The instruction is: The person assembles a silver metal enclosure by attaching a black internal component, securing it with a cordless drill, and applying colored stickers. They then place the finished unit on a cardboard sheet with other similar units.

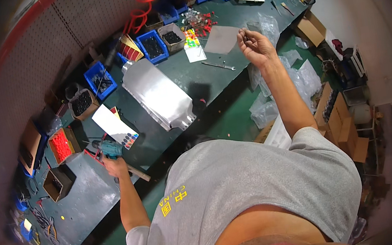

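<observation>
Mid-fastening step, judging by grips: left hand point(115, 166) closed round teal driver point(109, 148) at bench point(91, 199) edge beside metal panel point(159, 95), right hand point(255, 46) raised, fingers pinched on small screw-like part point(244, 37), probably needing seating on driver tip.

A metal sheet point(159, 95) lies on the workbench point(199, 79) between both hands.

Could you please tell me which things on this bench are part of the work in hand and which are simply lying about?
In hand:
- left hand gripping a teal power driver
- right hand raised, pinching something small, too small to tell
- shiny metal sheet part between them

Lying about:
- blue parts bins
- wrench
- red coiled hose
- cardboard boxes
</observation>
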Demonstrator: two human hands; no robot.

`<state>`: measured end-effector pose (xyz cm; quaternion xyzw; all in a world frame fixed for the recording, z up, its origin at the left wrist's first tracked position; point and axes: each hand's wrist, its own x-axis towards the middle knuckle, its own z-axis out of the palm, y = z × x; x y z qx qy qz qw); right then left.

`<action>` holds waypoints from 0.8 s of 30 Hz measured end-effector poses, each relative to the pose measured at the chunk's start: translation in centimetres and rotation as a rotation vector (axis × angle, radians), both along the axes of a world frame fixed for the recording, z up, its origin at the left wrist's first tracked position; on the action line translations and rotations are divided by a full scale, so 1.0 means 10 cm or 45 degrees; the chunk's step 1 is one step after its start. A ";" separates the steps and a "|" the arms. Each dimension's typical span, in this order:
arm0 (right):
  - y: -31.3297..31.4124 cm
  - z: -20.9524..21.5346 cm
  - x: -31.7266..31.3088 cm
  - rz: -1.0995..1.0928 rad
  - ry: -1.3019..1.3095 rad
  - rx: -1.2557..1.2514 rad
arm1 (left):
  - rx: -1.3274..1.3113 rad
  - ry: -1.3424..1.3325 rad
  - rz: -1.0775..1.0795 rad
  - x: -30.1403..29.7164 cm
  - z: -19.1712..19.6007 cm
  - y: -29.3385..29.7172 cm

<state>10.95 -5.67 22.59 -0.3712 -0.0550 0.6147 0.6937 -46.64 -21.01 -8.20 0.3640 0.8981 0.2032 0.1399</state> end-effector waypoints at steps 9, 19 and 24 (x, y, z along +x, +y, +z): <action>-0.34 0.42 -0.50 0.174 0.106 0.106 | 0.186 0.029 -0.116 0.05 0.26 -0.10; -0.62 0.79 -1.25 0.718 0.049 0.072 | 0.918 -0.321 -0.821 1.48 2.20 0.86; -0.56 0.78 -1.13 1.016 0.027 0.104 | 0.950 -0.203 -1.026 1.82 2.55 1.11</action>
